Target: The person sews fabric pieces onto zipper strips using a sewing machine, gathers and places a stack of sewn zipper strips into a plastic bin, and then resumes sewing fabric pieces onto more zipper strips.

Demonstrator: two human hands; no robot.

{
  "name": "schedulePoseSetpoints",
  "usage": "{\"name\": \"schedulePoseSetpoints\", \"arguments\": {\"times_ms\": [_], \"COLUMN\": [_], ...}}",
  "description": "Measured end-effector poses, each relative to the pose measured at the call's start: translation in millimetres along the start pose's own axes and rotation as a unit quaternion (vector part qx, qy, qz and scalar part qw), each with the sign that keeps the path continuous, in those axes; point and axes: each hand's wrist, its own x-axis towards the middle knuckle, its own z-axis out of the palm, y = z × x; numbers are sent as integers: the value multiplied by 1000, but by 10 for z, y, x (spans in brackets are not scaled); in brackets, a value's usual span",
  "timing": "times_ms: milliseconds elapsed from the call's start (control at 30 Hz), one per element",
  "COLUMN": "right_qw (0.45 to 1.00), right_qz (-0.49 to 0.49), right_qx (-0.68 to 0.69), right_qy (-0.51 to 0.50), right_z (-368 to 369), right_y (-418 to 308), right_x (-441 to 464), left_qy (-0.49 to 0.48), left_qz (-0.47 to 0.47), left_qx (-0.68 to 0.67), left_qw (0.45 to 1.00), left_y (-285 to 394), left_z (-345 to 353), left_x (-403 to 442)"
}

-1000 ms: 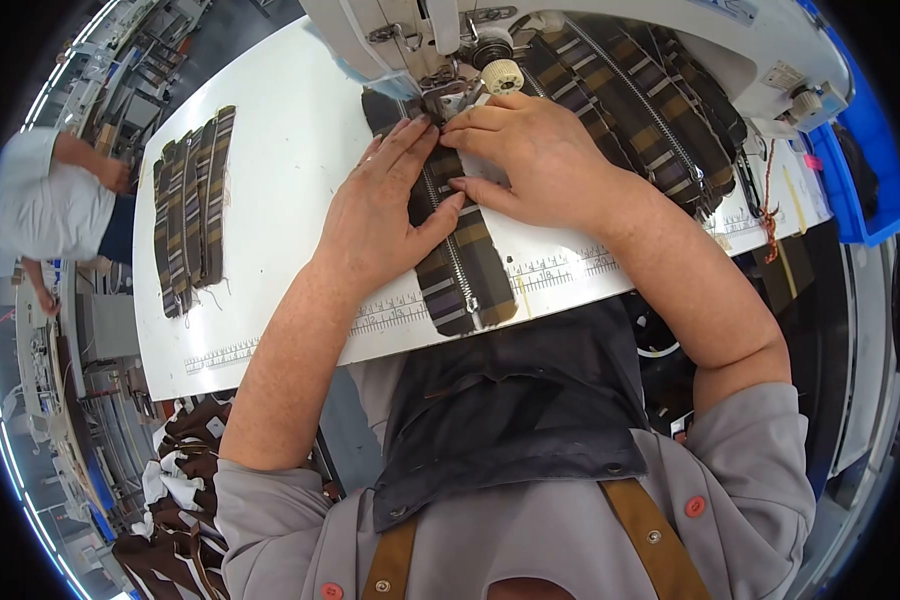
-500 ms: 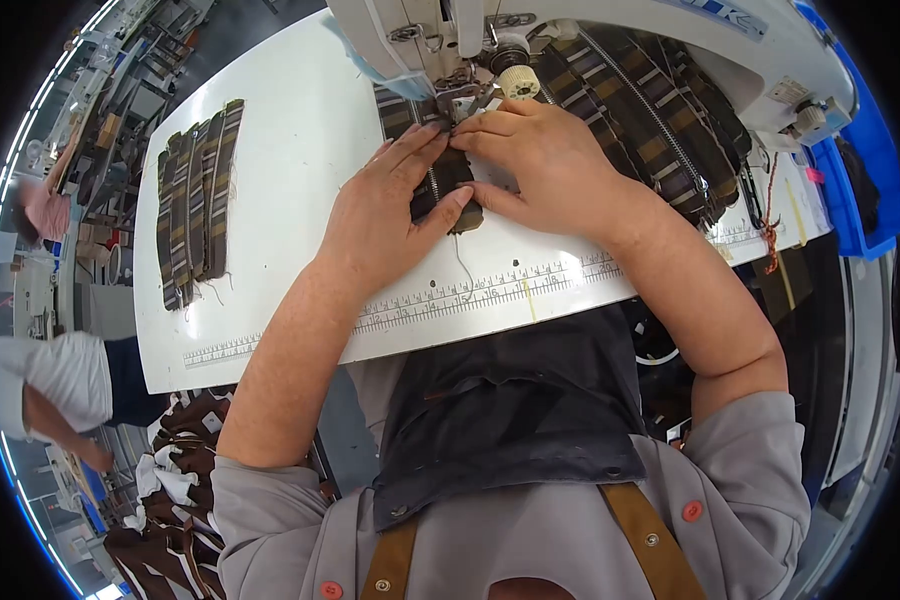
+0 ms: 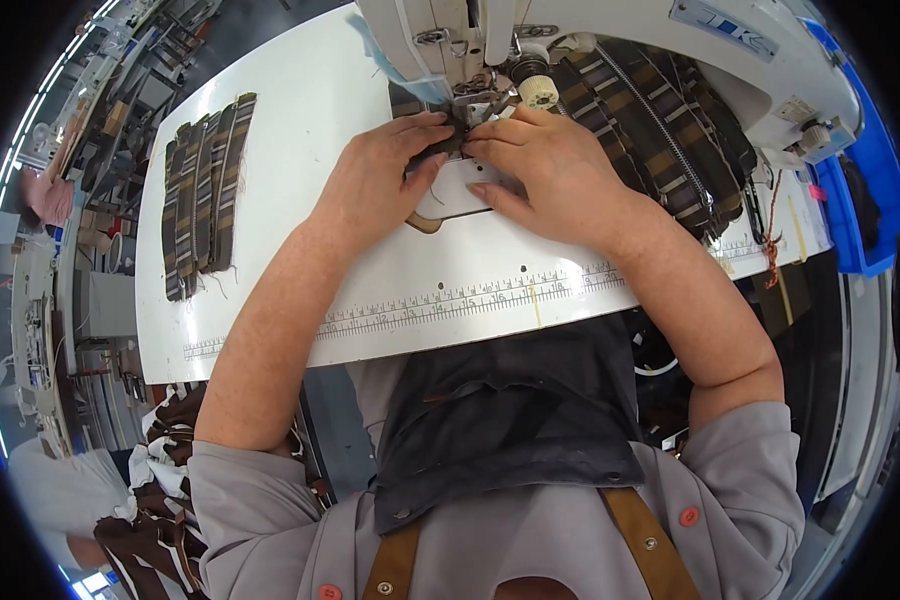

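At the foot of the white sewing machine [image 3: 482, 80], a dark plaid piece [image 3: 450, 143] lies mostly hidden under the machine head and fingers. My left hand [image 3: 380, 178] rests on its left side, fingers extended and the thumb apart. On the other side is my right hand [image 3: 545, 175], its fingertips at the end of the piece near the presser foot and its thumb stretched over the metal plate [image 3: 460, 195]. Both hands lie flat and open, with the piece pressed down under the fingertips.
Plaid strips [image 3: 205, 190] lie on the left of the white table [image 3: 300, 190]. More plaid pieces with zippers [image 3: 655, 130] are right of the needle. A blue bin [image 3: 865, 220] stands at the far right. Another person [image 3: 65, 490] is at lower left.
The plaid zipper piece has moved away from me under the machine head, uncovering the metal plate and table ruler. Both hands stay beside the needle. The person at left has shifted lower in view.
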Motion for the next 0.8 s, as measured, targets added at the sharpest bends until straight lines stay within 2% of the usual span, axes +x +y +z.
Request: {"name": "schedulePoseSetpoints", "arguments": {"times_ms": [200, 400, 500, 567, 600, 667, 700, 767, 800], "right_qw": [1000, 1000, 1000, 1000, 1000, 1000, 1000, 1000, 1000], "right_qz": [-6, -11, -16, -17, -18, -19, -14, -6, -3], "right_qx": [0, 6, 10, 14, 9, 5, 7, 11, 14], "right_qy": [13, 15, 18, 17, 16, 17, 19, 22, 19], "right_z": [13, 14, 11, 10, 11, 20, 27, 25, 15], "right_y": [5, 15, 18, 24, 31, 42, 48, 54, 54], "right_x": [-15, 5, 16, 4, -2, -6, -16, -36, -36], "left_qy": [1, 51, 110, 92, 92, 133, 131, 7, -17], "left_qz": [-10, -43, -14, -84, -86, -173, -173, -228, -236], "left_qx": [56, 53, 103, 155, 157, 69, 70, 94, 82], "left_qw": [998, 996, 988, 980, 980, 973, 974, 969, 968], "left_y": [-87, -96, -147, -161, -169, -162, -167, -134, -25], "left_z": [35, 99, 101, 8, -31, -140, -244, -525, -675], "left_x": [138, 132, 89, 36, -22, -215, -344, -645, -759]}}
